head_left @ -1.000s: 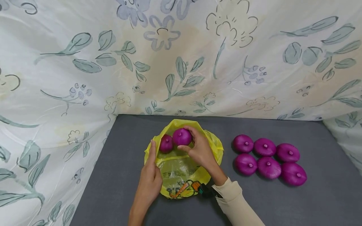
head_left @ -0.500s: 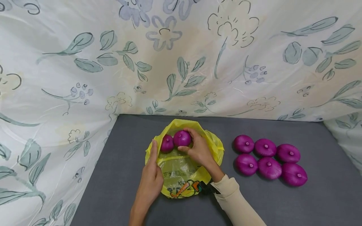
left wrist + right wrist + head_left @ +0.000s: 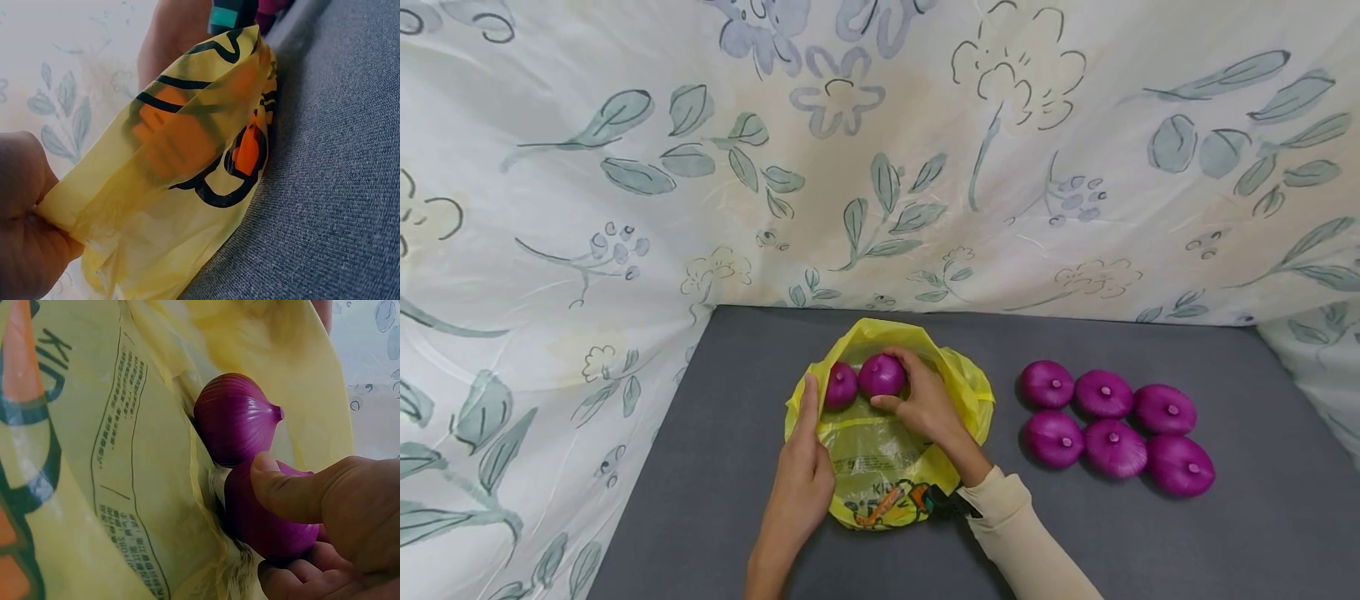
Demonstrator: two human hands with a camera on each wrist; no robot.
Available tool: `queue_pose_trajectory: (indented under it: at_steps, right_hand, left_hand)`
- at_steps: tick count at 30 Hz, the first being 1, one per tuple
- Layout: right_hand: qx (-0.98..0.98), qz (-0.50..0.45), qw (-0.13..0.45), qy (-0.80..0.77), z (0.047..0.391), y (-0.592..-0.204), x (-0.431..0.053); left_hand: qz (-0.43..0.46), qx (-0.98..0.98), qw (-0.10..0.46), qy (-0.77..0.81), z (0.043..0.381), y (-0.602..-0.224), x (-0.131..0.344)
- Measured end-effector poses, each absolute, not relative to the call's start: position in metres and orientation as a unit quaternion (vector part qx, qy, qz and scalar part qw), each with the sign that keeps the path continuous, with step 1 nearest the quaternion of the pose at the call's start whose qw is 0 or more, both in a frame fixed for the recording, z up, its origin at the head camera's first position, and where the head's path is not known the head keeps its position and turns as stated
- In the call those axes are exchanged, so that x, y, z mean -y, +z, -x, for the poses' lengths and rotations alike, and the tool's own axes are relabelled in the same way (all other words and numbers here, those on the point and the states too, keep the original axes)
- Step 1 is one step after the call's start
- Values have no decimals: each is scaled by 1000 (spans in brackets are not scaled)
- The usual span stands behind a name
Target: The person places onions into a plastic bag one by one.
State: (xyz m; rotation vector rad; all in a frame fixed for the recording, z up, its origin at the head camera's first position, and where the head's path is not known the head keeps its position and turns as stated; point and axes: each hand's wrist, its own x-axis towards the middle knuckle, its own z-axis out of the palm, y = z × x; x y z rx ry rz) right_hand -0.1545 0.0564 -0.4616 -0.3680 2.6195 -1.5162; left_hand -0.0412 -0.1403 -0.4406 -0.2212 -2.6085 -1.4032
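Note:
A yellow plastic bag (image 3: 880, 450) with printed lettering and a carrot picture lies with its mouth spread. My left hand (image 3: 801, 479) grips the left side of that mouth; in the left wrist view the fingers (image 3: 53, 244) pinch the yellow film. Inside the opening, my right hand (image 3: 928, 400) holds a purple onion (image 3: 882, 375) between thumb and fingers. Another onion (image 3: 840, 387) sits in the bag just left of it. The right wrist view shows the held onion (image 3: 269, 512) right against the other onion (image 3: 234, 419), both with pointed tips.
Several more purple onions (image 3: 1115, 448) stand in two rows on the dark grey table (image 3: 1262, 533), right of the bag. Behind the table hangs a floral cloth (image 3: 910, 167), which also runs down the left side.
My right hand has lowered the held onion a little deeper into the bag, toward me. The left hand keeps its grip on the bag, and the rows of onions stay put.

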Motion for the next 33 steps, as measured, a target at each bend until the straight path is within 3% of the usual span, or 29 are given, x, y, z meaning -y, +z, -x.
queue_pose_trajectory:
  at_steps: [33]
  right_hand:
    - [-878, 128, 50, -459, 144, -448, -60]
  left_hand:
    - [82, 878, 98, -461, 40, -439, 138]
